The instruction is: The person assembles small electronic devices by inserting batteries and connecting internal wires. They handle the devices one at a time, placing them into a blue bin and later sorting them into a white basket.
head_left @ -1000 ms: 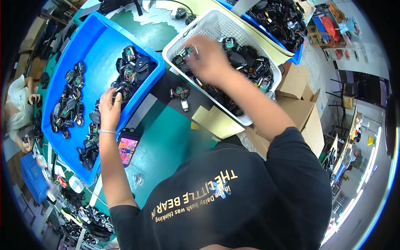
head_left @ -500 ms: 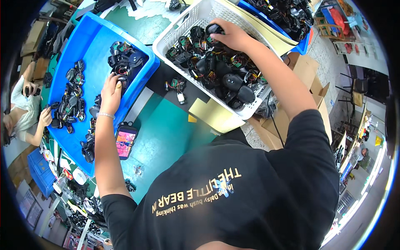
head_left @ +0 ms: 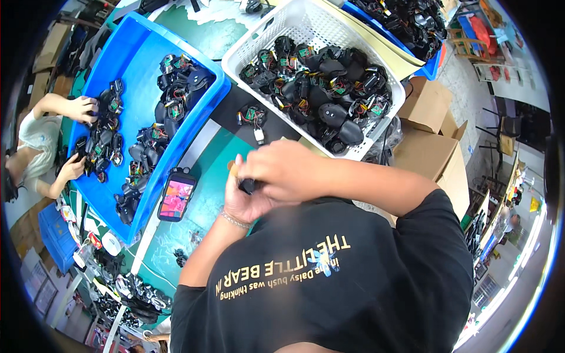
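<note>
Bright workshop around me, pale floor (head_left: 465, 150) off to the right with a chair (head_left: 506, 130) on it, and green desk (head_left: 213, 150) right below my eyes. Close to my chest, both hands are together: the black piece (head_left: 249, 186) sits between them, low over the near side of the desk. Left hand (head_left: 247, 205) is under and to the left of it, fingers curled up around it, so it's closed on the piece. Right hand (head_left: 285, 169) comes across from the right, over the top, bent nearly into a fist; its fingertips are hidden, so I can't tell how firmly it grips. Neither hand is nearer, as the piece lies right where they meet. Most of it is covered, so its long axis I can't read.

Just beyond my knuckles, a loose wired part (head_left: 254, 116) lies on a dark strip, its white plug pointing back at me. Further out and to the right stands the white basket (head_left: 297, 20), heaped with black shells and wires. Over to the left, the blue tray (head_left: 132, 65) holds more of them, with a co-worker's hands (head_left: 81, 109) at its far-left edge. Phone (head_left: 176, 199) beside the tray, screen lit; cardboard box (head_left: 425, 154) at my right.
</note>
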A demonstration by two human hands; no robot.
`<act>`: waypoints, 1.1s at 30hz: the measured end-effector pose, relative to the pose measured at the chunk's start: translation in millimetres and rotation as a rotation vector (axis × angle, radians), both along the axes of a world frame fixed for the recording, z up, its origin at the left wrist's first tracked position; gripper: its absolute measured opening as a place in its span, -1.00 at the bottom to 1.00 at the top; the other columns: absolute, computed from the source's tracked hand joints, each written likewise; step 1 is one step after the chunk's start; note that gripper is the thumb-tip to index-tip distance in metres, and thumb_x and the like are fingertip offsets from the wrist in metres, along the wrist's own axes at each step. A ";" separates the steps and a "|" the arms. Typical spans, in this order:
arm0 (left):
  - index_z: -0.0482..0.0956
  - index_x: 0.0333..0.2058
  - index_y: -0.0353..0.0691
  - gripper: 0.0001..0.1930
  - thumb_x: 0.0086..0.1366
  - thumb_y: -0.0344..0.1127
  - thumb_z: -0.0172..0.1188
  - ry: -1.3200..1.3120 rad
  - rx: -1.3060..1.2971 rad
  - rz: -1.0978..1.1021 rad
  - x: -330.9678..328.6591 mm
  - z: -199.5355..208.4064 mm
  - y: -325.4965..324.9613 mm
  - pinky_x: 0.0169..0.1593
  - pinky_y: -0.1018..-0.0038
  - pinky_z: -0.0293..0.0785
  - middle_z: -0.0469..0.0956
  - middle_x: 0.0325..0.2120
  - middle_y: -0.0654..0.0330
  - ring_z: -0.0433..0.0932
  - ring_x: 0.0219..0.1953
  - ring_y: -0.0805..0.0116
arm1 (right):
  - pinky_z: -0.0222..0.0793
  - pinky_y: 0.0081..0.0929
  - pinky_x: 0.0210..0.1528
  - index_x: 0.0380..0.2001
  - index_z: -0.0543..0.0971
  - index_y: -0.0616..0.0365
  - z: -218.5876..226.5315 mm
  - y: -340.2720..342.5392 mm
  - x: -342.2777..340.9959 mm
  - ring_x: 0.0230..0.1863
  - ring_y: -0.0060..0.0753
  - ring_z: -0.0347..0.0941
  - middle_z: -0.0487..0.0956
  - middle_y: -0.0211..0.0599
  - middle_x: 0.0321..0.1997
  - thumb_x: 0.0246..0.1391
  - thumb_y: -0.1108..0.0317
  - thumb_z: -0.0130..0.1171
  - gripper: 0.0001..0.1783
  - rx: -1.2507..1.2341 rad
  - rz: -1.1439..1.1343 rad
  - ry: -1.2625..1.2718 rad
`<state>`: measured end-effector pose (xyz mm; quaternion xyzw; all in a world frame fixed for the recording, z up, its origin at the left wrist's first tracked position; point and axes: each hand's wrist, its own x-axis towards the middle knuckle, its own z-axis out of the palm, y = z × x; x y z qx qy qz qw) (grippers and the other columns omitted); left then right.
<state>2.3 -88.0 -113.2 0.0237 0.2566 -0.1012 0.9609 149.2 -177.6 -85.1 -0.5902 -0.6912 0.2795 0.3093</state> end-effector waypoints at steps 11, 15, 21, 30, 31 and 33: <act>0.35 0.00 -0.08 -0.39 0.11 0.22 0.11 -0.313 0.069 0.145 -36.6 -40.1 -13.2 -0.12 0.08 0.44 0.24 0.06 -0.21 0.34 0.03 -0.11 | 0.26 -0.25 -0.01 -0.10 0.48 -0.02 -45.7 43.9 94.9 -0.03 -0.17 0.39 0.48 -0.24 -0.13 -0.12 0.20 0.25 -0.57 0.056 -0.419 -0.116; 0.37 0.01 -0.07 -0.40 0.15 0.23 0.06 -0.365 0.088 0.246 -25.4 -26.3 12.1 -0.17 0.08 0.46 0.20 0.08 -0.16 0.32 0.03 -0.08 | 0.26 -0.20 -0.08 -0.12 0.49 -0.03 -114.2 65.9 126.4 -0.05 -0.18 0.43 0.51 -0.27 -0.22 -0.16 0.20 0.26 -0.56 -0.014 -0.333 -0.518; 0.33 0.10 -0.14 -0.35 0.15 0.16 0.12 -0.435 0.053 0.370 -16.0 -18.6 44.2 -0.07 -0.06 0.40 0.02 0.24 -0.21 0.16 0.20 -0.17 | 0.37 -0.24 -0.15 -0.14 0.48 0.17 -105.4 66.9 121.6 -0.17 0.00 0.50 0.57 -0.05 -0.23 -0.01 0.07 0.17 -0.54 -0.121 -0.675 -0.042; 0.33 0.11 -0.20 -0.34 0.16 0.13 0.10 -0.416 -0.044 0.416 -2.2 -31.1 45.8 0.05 -0.18 0.31 0.01 0.24 -0.24 0.06 0.26 -0.24 | 0.38 -0.53 -0.16 0.01 0.38 0.29 9.4 18.0 87.4 -0.24 -0.48 0.47 0.54 -0.27 -0.21 0.02 0.20 0.15 -0.47 -0.101 -0.444 1.116; 0.32 0.12 -0.21 -0.34 0.17 0.13 0.07 -0.423 -0.041 0.423 -0.8 -31.4 44.8 0.05 -0.16 0.33 0.04 0.24 -0.25 0.06 0.26 -0.24 | 0.35 -0.55 -0.07 0.00 0.40 0.30 18.5 16.5 81.9 -0.18 -0.54 0.46 0.54 -0.31 -0.18 0.03 0.27 0.15 -0.52 -0.128 -0.365 1.174; 0.33 0.12 -0.22 -0.34 0.17 0.13 0.08 -0.412 -0.045 0.433 3.0 -28.1 43.5 0.05 -0.15 0.33 0.03 0.24 -0.26 0.06 0.26 -0.25 | 0.32 -0.55 0.04 0.01 0.40 0.32 32.0 14.7 73.2 -0.11 -0.56 0.44 0.53 -0.33 -0.13 0.03 0.37 0.14 -0.54 -0.191 -0.237 1.276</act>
